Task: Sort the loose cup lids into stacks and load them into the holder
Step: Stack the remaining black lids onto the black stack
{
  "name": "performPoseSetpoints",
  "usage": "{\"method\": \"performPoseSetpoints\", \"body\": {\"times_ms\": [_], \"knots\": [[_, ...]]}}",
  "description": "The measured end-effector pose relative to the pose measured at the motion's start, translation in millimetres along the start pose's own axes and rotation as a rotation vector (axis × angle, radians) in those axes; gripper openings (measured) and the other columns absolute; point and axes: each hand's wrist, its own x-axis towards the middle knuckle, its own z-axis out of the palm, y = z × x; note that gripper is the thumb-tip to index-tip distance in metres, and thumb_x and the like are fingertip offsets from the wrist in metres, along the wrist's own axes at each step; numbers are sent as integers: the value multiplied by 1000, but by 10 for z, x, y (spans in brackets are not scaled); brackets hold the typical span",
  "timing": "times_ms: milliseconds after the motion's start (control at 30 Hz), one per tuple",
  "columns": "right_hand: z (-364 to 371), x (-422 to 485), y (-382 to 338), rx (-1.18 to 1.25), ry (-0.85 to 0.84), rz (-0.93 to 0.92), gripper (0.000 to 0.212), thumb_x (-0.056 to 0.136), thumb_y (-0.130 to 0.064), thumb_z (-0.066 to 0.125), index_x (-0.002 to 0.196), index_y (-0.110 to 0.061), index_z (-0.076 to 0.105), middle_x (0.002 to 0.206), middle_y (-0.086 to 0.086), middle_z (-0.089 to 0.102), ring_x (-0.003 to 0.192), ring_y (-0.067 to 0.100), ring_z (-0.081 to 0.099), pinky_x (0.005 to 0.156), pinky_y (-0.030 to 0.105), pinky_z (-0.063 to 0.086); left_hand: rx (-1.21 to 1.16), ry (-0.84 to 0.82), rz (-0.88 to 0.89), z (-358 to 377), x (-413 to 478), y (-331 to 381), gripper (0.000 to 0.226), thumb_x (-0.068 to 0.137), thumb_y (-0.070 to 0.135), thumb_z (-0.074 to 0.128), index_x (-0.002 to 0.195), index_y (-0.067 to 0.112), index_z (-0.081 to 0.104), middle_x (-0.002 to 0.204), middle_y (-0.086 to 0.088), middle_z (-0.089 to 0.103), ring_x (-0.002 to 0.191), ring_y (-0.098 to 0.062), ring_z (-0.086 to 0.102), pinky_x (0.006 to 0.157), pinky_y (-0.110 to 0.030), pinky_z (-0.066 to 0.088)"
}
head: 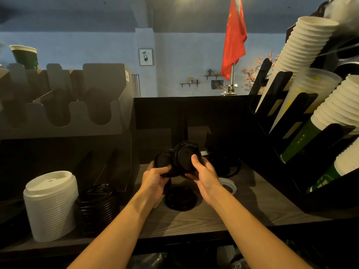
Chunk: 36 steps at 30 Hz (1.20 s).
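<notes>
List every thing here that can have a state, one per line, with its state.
held black lids, lifted, overlapping
left hand, grips the left one
right hand, grips the right one
loose black lid, flat on the counter
white lid stack, upright on the counter
black lid stack, upright beside it
grey holder, front slots empty
paper cups, nested, tilted in the black rack

Café counter: racked paper cups [303, 53].
</notes>
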Motion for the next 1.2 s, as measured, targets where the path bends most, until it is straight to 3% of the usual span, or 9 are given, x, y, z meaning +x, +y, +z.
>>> {"method": "performPoseSetpoints", "body": {"times_ms": [100, 233, 400, 567, 667, 767, 967, 1100, 1200], "knots": [[7, 6, -1, 21, 0, 10, 39, 100, -33, 57, 136, -20, 52, 125, 4, 66, 108, 20, 65, 89, 33, 55, -80, -9, -15, 7, -37, 51, 33, 92, -3, 56, 123, 8, 59, 117, -18, 71, 103, -29, 71, 86, -36, 55], [8, 26, 8, 46, 19, 21, 40, 101, -32, 54, 139, -20, 51, 124, 3, 66, 104, 20, 66, 108, 44, 45, -111, -44, -13, -7, -58, 72, 29, 103, 27, 52, 118, 9, 67, 114, -11, 76, 110, -24, 69, 98, -35, 50], [6, 34, -6, 72, 36, 38, 32, 102, -34, 52, 132, -24, 53, 121, 1, 65, 100, 19, 65, 115, 47, 35, -133, 7, -22, -17, -4, 55, 43, 100, 12, 56, 142, 11, 50, 126, -12, 68, 117, -26, 64, 106, -40, 46], [15, 8, 39, -67, -9, -28, 36, 101, -36, 54, 135, -26, 53, 124, -1, 65, 112, 18, 63, 91, 31, 51, -104, -34, -42, -9, -39, 55, 45, 97, -1, 54, 140, 10, 48, 121, -16, 68, 114, -29, 66, 95, -38, 52], [7, 5, 77, -241, -20, -80, 42, 99, -43, 57, 138, -31, 52, 130, -6, 62, 124, 13, 55, 101, 32, 46, -28, -71, -22, 18, -82, 50, 33, 99, 12, 51, 130, 3, 58, 123, -23, 68, 112, -31, 66, 96, -40, 53], [7, 8, 89, -326, -34, -110, 46, 98, -45, 57, 142, -33, 48, 132, -7, 60, 126, 12, 53, 109, 35, 43, 29, -126, -15, 29, -122, 55, 43, 101, 39, 49, 129, 10, 65, 125, -16, 70, 118, -31, 66, 103, -43, 50], [7, -57, 74, -422, -77, -244, 31, 99, -31, 60, 127, -43, 53, 122, -14, 62, 114, 1, 56, 84, 14, 50, 171, -240, -21, 60, -151, 23, 44, 94, 40, 63, 129, 13, 65, 120, -13, 73, 111, -26, 71, 93, -39, 54], [-10, -78, 44, -423, -21, -320, 32, 95, -26, 66, 123, -37, 57, 116, -13, 64, 107, 2, 60, 75, 12, 53, 239, -179, 3, 38, -95, -36, 65, 72, 31, 83, 130, 12, 61, 111, -10, 77, 104, -26, 74, 91, -39, 56], [-14, -82, 32, -391, 21, -320, 34, 91, -26, 71, 122, -32, 58, 108, -14, 66, 99, 1, 63, 71, 13, 54, 232, -183, 12, 28, -80, -56, 58, 74, 31, 81, 126, 13, 63, 110, -10, 77, 103, -25, 74, 90, -38, 57]]}}
